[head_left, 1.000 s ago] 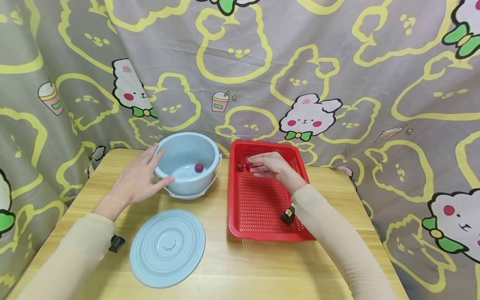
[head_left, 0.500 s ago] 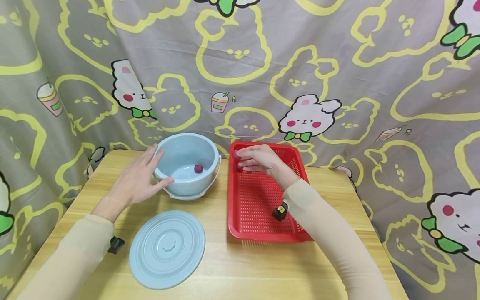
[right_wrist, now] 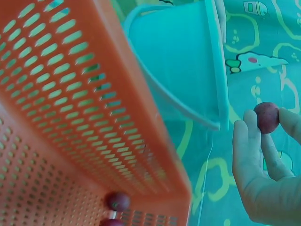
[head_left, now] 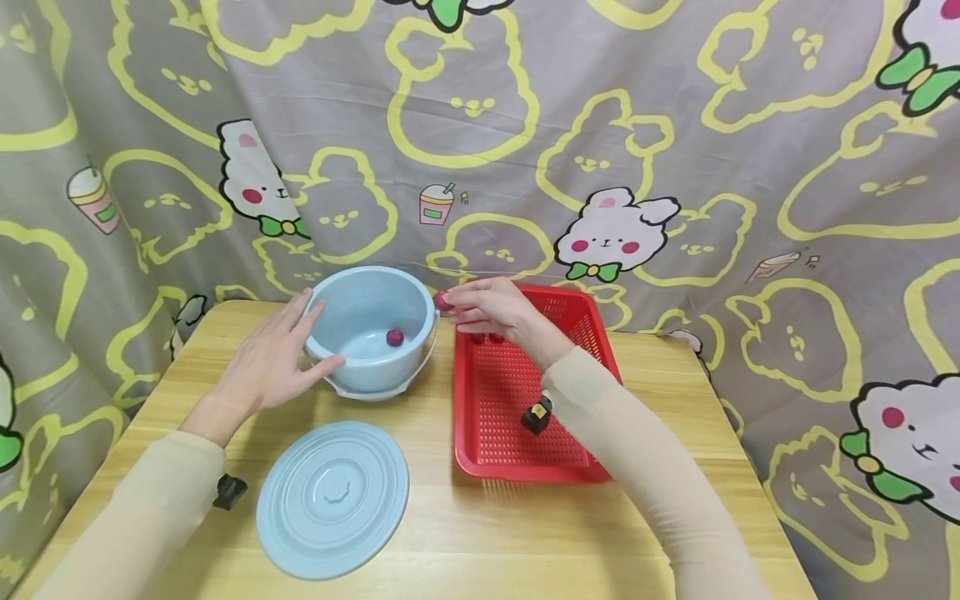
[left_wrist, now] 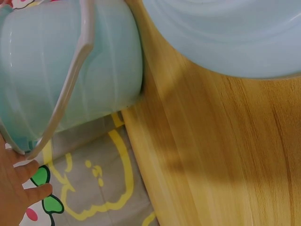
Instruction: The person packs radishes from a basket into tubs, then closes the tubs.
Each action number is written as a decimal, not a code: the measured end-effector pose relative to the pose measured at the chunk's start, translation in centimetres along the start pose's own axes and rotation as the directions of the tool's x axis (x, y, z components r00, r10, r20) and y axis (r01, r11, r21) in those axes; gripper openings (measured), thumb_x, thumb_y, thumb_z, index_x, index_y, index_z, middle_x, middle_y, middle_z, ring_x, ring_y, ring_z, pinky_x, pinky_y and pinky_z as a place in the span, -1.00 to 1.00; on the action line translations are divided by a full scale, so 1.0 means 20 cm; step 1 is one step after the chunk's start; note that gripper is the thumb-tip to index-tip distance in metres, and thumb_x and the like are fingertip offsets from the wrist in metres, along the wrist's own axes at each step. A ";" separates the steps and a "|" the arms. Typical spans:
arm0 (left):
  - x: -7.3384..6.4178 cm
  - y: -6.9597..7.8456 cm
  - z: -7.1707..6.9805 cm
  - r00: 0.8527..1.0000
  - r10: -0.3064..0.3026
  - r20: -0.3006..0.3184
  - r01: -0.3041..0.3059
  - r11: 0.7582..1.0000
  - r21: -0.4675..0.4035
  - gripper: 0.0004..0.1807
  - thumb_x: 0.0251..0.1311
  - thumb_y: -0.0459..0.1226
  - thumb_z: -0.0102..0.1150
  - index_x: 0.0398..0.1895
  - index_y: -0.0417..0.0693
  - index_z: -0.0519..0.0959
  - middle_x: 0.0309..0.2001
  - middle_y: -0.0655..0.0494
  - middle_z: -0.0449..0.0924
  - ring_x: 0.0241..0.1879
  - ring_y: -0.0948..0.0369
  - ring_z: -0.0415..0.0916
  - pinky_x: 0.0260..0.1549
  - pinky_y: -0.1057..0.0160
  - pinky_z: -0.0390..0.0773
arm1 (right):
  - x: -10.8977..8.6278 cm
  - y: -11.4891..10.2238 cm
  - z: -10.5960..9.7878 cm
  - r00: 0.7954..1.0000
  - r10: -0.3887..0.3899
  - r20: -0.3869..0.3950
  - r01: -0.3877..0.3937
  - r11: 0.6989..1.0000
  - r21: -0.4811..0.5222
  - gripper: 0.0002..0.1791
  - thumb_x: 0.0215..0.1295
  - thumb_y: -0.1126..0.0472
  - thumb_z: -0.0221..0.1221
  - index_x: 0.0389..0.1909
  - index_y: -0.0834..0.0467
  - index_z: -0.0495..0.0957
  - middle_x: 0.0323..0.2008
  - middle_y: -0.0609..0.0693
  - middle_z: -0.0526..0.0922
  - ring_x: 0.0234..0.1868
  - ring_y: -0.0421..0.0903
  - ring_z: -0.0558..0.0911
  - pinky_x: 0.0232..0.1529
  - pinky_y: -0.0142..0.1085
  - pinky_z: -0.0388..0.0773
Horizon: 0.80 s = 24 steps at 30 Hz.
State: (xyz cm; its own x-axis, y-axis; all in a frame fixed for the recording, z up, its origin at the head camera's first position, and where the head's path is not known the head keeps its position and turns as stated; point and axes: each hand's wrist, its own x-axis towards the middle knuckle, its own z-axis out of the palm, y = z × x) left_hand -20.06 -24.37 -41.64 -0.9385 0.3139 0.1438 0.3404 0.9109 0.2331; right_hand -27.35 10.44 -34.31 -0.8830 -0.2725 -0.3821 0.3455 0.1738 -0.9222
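Between thumb and fingertips my right hand point(head_left: 495, 312) pinches a dark red plum point(right_wrist: 267, 117), held just past the left rim of the red perforated basket point(head_left: 467, 417). The right wrist view has two more plums in the basket, one of them the upper plum point(right_wrist: 117, 201). To the left stands the light blue bucket point(head_left: 371, 379), with one plum point(head_left: 394, 337) on its bottom. My left hand point(head_left: 270, 358) is at the bucket's left side, fingers extended along the rim; whether it touches is hard to tell.
A round light blue lid point(head_left: 333, 500) lies flat on the wooden table point(head_left: 450, 533), in front of the bucket. The bucket's white handle point(left_wrist: 70, 80) hangs down its side. A patterned grey curtain point(head_left: 480, 225) hangs behind the table.
My right hand has lifted the plum from the basket's back left and carried it left, over the rim toward the bucket. The left hand keeps its place at the bucket.
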 end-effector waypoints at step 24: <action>0.00 0.00 0.01 1.000 -0.002 -0.003 0.002 1.000 -0.008 0.09 0.40 0.34 0.05 0.72 -0.17 0.00 0.74 -0.23 -0.19 0.66 -0.33 -0.02 0.56 -0.40 0.15 | 0.13 -0.05 0.33 0.997 -0.023 0.080 0.022 1.000 0.018 -0.60 0.38 0.21 0.40 0.17 0.26 0.69 0.17 0.23 0.76 0.26 0.22 0.72 0.15 -0.11 0.76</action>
State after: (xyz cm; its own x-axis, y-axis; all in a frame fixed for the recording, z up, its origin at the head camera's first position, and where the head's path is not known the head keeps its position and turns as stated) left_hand -20.18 -24.40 -41.77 -0.9389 0.3116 0.1464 0.3394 0.9093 0.2409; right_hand -27.90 3.35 -34.85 -0.8626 -0.3510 -0.3645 0.3319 0.1512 -0.9311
